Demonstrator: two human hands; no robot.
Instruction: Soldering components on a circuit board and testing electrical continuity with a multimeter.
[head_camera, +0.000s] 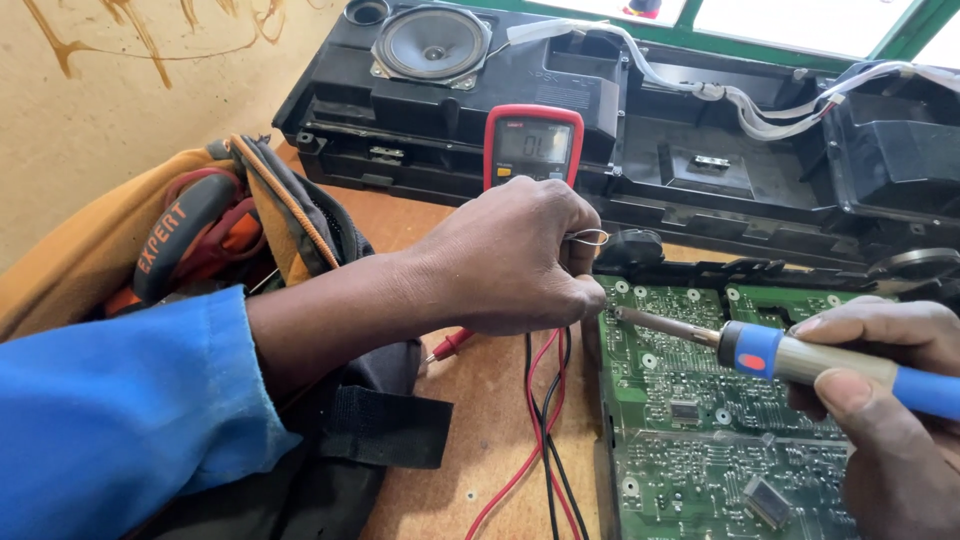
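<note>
The left hand (510, 255), reaching out of a bright blue sleeve (110, 420), sits curled at the upper left corner of the green printed circuit board (700, 430). Its grip is clenched on a thin loop of silvery solder wire (588, 237), which sticks up between the thumb and forefinger; the fingertips meet the board's edge. The right hand (890, 420) comes in from the right with its grip closed around a soldering iron with a blue and grey handle (830, 365), thumb laid along the top. The iron lies nearly flat over the board, and its metal tip (640, 318) points left, ending just beside the left fingertips at the board's top left area.

The board lies flat on the brown wooden surface (480, 400). Red and black test leads (545, 430) trail across the surface beside the board's left edge and pass under the left hand. Behind that hand stands a red-framed digital multimeter (533, 142), leaning against a long black plastic casing with a round speaker (431, 45) and white flat cables (760, 110). At the left, an open orange and black tool bag (250, 230) holds red-handled tools.
</note>
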